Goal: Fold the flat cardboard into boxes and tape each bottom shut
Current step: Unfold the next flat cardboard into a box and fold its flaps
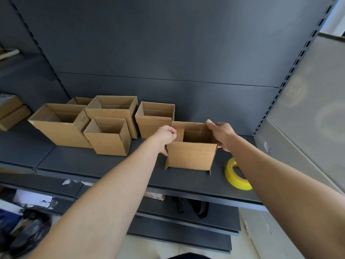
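Both hands held one box (192, 156), which stood open-topped on the shelf (93, 161), right of middle. The left hand (165, 136) gripped its left wall, fingers curled over the rim. The right hand (222, 135) clasped the right wall near the back corner, with one digit raised along the back rim. Two flaps stuck out at the box's lower front corners; whether its bottom was closed could not be seen.

Five other open boxes (108, 137) stood in a cluster to the left on the same shelf, apart from the held one. The smallest-looking, at the back, was mostly hidden behind the large left one. That made six boxes in all.

One roll of yellow tape (235, 176) lay near the shelf's front edge, just right of the box, partly covered by the right forearm.

At the far left, two or three brown parcels (11, 109) were cut off by the frame. Things on the lower shelves were too blurred to make out
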Tool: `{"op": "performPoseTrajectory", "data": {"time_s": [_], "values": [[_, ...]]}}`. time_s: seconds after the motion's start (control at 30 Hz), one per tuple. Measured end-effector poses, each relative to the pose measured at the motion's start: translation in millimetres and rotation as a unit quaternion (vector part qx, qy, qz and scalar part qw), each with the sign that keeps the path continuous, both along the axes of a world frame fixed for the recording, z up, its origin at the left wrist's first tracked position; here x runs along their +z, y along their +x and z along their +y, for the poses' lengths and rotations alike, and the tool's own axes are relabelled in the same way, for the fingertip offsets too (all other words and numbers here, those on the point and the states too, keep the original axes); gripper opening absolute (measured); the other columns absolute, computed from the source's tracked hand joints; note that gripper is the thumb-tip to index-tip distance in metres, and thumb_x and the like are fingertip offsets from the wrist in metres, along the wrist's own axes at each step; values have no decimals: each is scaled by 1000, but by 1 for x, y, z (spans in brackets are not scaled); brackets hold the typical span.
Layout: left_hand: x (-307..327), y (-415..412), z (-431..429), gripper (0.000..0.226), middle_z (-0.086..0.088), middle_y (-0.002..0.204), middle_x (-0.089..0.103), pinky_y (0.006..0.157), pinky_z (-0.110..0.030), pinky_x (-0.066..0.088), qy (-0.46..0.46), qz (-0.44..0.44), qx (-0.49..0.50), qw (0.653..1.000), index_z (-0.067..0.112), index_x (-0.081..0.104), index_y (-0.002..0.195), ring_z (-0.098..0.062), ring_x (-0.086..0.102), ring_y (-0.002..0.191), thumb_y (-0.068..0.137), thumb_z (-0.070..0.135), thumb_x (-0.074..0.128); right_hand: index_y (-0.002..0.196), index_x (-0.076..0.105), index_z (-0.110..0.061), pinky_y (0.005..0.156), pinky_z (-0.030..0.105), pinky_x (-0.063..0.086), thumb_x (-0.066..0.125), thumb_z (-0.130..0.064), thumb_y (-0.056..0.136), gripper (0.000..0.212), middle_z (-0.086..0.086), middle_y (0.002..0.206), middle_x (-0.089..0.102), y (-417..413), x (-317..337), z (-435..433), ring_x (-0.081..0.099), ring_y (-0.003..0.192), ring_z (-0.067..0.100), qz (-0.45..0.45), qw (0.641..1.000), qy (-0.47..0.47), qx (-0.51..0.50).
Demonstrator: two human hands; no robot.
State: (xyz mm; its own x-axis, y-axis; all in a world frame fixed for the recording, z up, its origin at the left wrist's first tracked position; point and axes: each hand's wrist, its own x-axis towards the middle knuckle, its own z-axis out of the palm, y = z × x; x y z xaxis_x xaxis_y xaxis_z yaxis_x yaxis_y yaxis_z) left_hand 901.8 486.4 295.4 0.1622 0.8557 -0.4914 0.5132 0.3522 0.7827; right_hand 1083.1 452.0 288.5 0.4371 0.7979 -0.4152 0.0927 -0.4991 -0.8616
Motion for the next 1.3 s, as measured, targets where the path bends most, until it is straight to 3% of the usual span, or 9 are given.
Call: {"op": "performPoseTrajectory", "data": {"time_s": [0.13, 0.23, 0.3, 0.43, 0.6, 0.7, 0.87, 1.0, 1.3], "values": [[-11, -8, 0, 37, -9, 148, 35, 100, -58, 39, -24, -45, 1, 999, 24, 54, 130, -38, 30, 138, 100, 6, 41, 120, 54, -8, 91, 47, 51, 41, -34, 100, 35, 14, 116, 63, 16, -9, -10, 62, 105, 32, 245, 968, 40, -24], [-15, -13, 5, 42, -9, 148, 35, 103, -61, 36, -56, -79, -5, 995, 26, 53, 133, -39, 30, 138, 99, 3, 44, 127, 52, -4, 86, 43, 51, 33, -18, 99, 37, 12, 116, 63, 29, -20, -18, 61, 106, 29, 319, 945, 70, -4], [-16, -13, 7, 48, -10, 146, 38, 105, -62, 34, -78, -91, -21, 993, 28, 51, 135, -39, 33, 136, 95, 2, 50, 132, 50, -5, 79, 39, 50, 31, -12, 99, 38, 8, 107, 64, 33, -24, -22, 60, 100, 26, 321, 944, 69, 24], [-15, -10, 10, 64, -12, 142, 43, 105, -58, 35, -107, -102, -46, 988, 30, 43, 141, -38, 38, 132, 89, 0, 61, 139, 45, -14, 94, 38, 46, 34, -13, 102, 39, 8, 132, 56, 35, -27, -20, 52, 119, 27, 282, 955, 57, 68], [-15, -9, 13, 70, -12, 145, 39, 106, -56, 34, -113, -106, -60, 986, 31, 38, 144, -38, 37, 132, 86, 0, 64, 138, 47, -17, 108, 42, 39, 49, -13, 98, 40, 3, 127, 59, 37, -25, -6, 55, 117, 22, 207, 975, 15, 74], [-15, -5, 12, 73, -13, 144, 41, 106, -55, 35, -129, -111, -86, 982, 31, 37, 145, -37, 40, 131, 85, 0, 65, 130, 49, -15, 97, 39, 48, 55, -2, 93, 40, 6, 112, 60, 26, -25, -6, 59, 106, 23, 131, 989, -21, 68], [-20, -5, 13, 71, -13, 141, 46, 104, -53, 37, -129, -111, -88, 982, 31, 36, 145, -35, 43, 129, 87, 0, 64, 141, 42, -13, 86, 38, 53, 51, 2, 94, 50, 12, 126, 57, 31, -37, -11, 59, 110, 28, 206, 978, -12, 33], [-29, -3, 11, 70, -12, 148, 38, 109, -55, 31, -141, -107, -98, 979, 32, 35, 145, -36, 35, 135, 88, 3, 63, 146, 34, -12, 102, 37, 42, 49, 8, 93, 58, 5, 129, 52, 30, -39, -18, 52, 120, 26, 148, 988, -17, 29], [-39, -2, 11, 75, -7, 159, 15, 113, -54, 21, -149, -105, -122, 976, 35, 29, 147, -36, 10, 145, 85, 25, 69, 144, 38, -9, 96, 34, 44, 51, 10, 91, 57, 7, 125, 53, 27, -46, -21, 53, 109, 23, 103, 994, -18, 13]]}}
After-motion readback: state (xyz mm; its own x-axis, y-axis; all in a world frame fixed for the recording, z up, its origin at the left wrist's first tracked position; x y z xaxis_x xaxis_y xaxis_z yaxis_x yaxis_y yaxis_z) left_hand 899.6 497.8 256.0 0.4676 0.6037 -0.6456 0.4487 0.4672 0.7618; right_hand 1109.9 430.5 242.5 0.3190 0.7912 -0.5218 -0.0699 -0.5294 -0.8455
